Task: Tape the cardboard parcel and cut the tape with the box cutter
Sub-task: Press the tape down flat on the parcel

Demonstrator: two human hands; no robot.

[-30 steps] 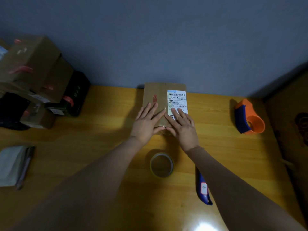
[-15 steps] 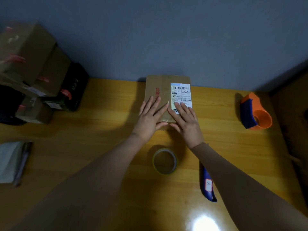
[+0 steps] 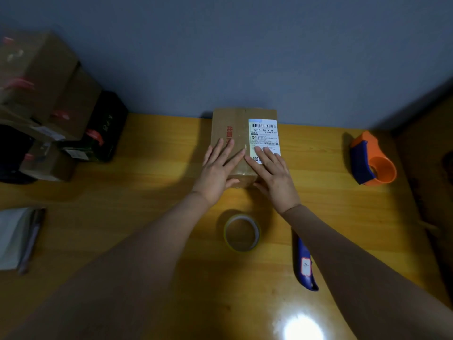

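The cardboard parcel [image 3: 235, 133] sits at the far edge of the wooden table [image 3: 147, 192], against the wall, its white shipping label [image 3: 264, 136] facing up. The left hand [image 3: 218, 170] and right hand [image 3: 274, 173] both lie flat on its top, fingers straight and slightly spread, gripping nothing. Nearer the front edge lie a tape roll [image 3: 241, 233] and a blue box cutter [image 3: 305, 266]. An orange tape dispenser [image 3: 372, 160] stands near the right edge.
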